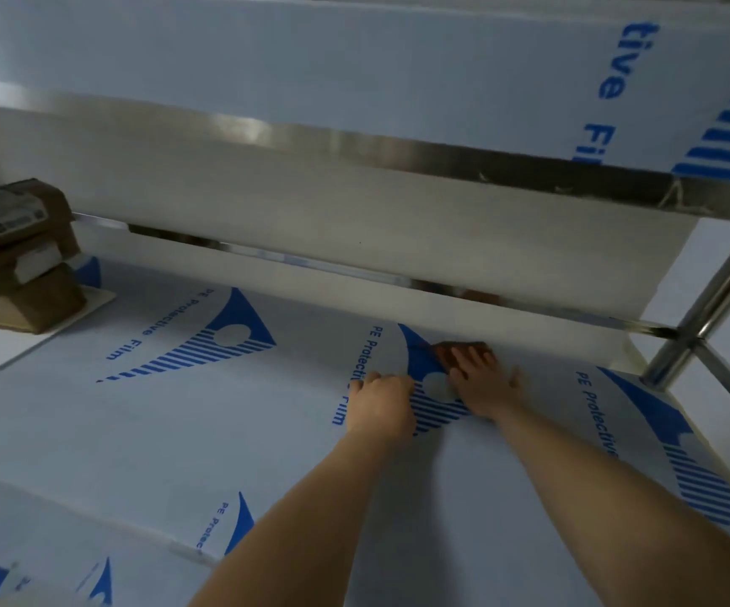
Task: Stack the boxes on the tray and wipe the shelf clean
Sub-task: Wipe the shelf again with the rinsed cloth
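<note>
The right hand [483, 383] lies flat with its fingers straight and spread, pressing a brown cloth [459, 350] onto the shelf [267, 431] close to its back edge. Just beside it, the left hand [380, 398] rests on the film-covered shelf surface with its fingers curled under; whether it grips anything cannot be told. Well apart, at the shelf's back left corner, brown cardboard boxes [17, 251] sit stacked on a pale tray [98, 297]. A steel upright [705, 317] stands at the right edge, under an upper shelf [354, 81].
</note>
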